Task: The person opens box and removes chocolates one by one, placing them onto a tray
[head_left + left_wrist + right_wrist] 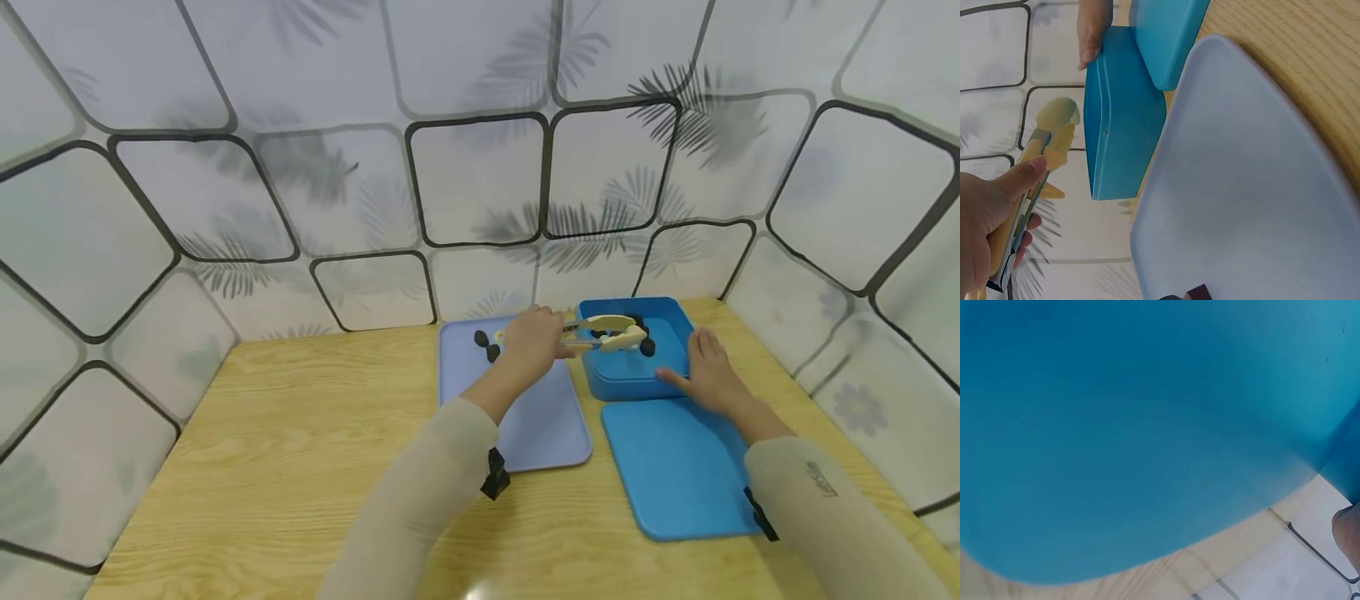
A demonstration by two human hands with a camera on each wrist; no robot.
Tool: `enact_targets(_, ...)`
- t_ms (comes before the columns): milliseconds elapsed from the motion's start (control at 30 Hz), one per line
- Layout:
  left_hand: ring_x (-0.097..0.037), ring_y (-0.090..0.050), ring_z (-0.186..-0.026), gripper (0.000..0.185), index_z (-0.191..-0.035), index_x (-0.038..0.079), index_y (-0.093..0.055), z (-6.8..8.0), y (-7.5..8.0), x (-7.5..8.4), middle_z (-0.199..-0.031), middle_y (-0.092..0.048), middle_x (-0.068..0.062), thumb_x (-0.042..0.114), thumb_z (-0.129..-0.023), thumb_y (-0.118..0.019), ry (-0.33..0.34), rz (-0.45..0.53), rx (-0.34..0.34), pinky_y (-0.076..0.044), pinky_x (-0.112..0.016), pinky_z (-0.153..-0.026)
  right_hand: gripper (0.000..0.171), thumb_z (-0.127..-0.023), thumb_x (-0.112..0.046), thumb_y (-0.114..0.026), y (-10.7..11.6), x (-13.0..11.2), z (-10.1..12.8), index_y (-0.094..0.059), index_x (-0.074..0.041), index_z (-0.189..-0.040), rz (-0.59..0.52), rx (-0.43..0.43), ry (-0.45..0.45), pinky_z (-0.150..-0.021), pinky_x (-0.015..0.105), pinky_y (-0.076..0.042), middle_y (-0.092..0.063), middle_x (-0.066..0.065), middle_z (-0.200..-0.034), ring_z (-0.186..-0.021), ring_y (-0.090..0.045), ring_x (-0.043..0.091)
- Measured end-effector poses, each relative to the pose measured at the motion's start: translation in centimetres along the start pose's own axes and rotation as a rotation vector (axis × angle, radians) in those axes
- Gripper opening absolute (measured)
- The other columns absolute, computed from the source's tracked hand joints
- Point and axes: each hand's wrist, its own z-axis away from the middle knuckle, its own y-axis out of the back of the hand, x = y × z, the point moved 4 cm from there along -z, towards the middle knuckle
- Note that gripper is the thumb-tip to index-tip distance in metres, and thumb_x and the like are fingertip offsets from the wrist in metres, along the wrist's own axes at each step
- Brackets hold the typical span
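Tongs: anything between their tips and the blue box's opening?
Nothing visible: the tongs reach over the open blue box; the blue lid lies in front, and the right hand is at the right side.

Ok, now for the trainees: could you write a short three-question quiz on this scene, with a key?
1. Which hand grips the metal tongs with yellow tips? A) right B) left C) both
2. True or false: the right hand touches the rectangular blue plastic box.
3. Fill in the blank: seen from the head camera, the flat lavender rectangular tray lies to the ____ of the box.

Key:
1. B, the left hand.
2. True.
3. Left.
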Motion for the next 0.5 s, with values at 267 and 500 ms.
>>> enact_targets(267,-0.012,-0.063,-0.088,0.054,-0.107,0.017,-0.068,2.7,-1.1,-2.6,-0.097,-0.067,0.003,0.059,-0.074,-0.068,0.003,0.08,0.16,-0.053,-0.022,-0.065,0.109,-0.09,-0.063,-0.047,-0.4,0.1,0.0,0.001,0.021,-0.141,0.003,-0.024,-0.036,-0.11,0.062,-0.004,0.0,0.042,-0.147,-0.137,0.003,0.055)
enact_targets(500,-0.015,-0.063,-0.082,0.051,-0.099,0.011,-0.069,5.6,-1.7,-4.3,-0.089,-0.068,0.0,0.053,-0.07,-0.072,-0.046,0.1,0.314,-0.053,-0.024,-0.07,0.109,-0.089,-0.064,-0.046,-0.3,0.0,0.0,0.001,0.021,-0.141,-0.011,-0.022,-0.028,-0.11,0.063,-0.003,0.001,0.042,-0.146,-0.136,0.003,0.055)
